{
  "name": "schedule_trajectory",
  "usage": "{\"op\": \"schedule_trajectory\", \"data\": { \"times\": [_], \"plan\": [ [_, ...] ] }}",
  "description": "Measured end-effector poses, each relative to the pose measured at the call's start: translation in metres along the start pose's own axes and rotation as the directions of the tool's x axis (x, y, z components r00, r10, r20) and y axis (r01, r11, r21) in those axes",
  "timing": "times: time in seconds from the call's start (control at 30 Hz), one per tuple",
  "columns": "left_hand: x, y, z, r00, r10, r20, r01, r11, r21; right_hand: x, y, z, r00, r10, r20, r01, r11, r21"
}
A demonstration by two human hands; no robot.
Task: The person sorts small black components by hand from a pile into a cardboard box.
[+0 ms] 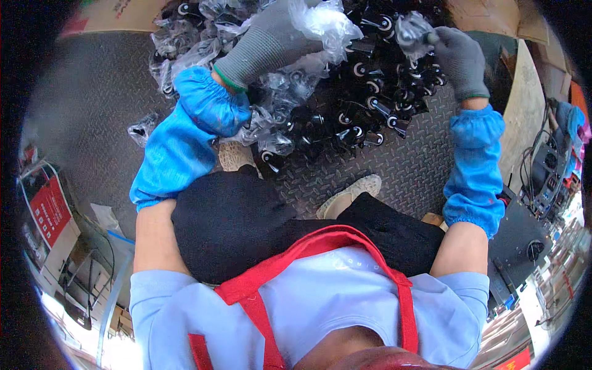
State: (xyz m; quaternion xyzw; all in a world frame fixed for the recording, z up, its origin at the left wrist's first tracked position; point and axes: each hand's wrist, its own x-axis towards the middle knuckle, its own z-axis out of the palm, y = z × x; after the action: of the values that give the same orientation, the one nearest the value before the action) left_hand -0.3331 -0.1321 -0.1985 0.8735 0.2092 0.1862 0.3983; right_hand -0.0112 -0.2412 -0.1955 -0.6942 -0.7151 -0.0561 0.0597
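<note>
My right hand, in a grey knit glove, pinches a crumpled clear plastic bag; what is inside it, if anything, is unclear. To the left, my gloved left hand reaches over the pile, with bunched clear plastic at its fingers. That plastic and the upper rim hide those fingers. Beneath and between both hands lie several loose black casters with pale-ringed wheels. More small items in clear plastic are heaped left of them, some showing dark parts.
The pile rests on a dark diamond-plate floor, my shoes close below it. One wrapped item lies apart at left. Cardboard borders the far side. A pale board and a black box with cables stand at right.
</note>
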Motion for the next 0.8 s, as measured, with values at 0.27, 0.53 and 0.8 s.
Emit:
{"op": "schedule_trajectory", "data": {
  "times": [0.27, 0.53, 0.8],
  "plan": [
    [0.008, -0.005, -0.017, 1.000, -0.017, 0.022, 0.022, 0.960, -0.280, 0.004, -0.016, -0.014, 0.971, 0.231, 0.057, -0.232, 0.973, 0.011],
    [0.018, 0.004, -0.016, 0.984, 0.176, -0.035, -0.179, 0.954, -0.239, 0.028, -0.160, -0.042, 0.955, 0.147, 0.257, -0.256, -0.026, 0.966],
    [-0.002, 0.026, -0.064, 0.961, 0.221, -0.168, -0.114, 0.867, 0.484, -0.040, -0.197, 0.098, 0.885, -0.435, 0.168, 0.377, 0.879, 0.293]
  ]
}}
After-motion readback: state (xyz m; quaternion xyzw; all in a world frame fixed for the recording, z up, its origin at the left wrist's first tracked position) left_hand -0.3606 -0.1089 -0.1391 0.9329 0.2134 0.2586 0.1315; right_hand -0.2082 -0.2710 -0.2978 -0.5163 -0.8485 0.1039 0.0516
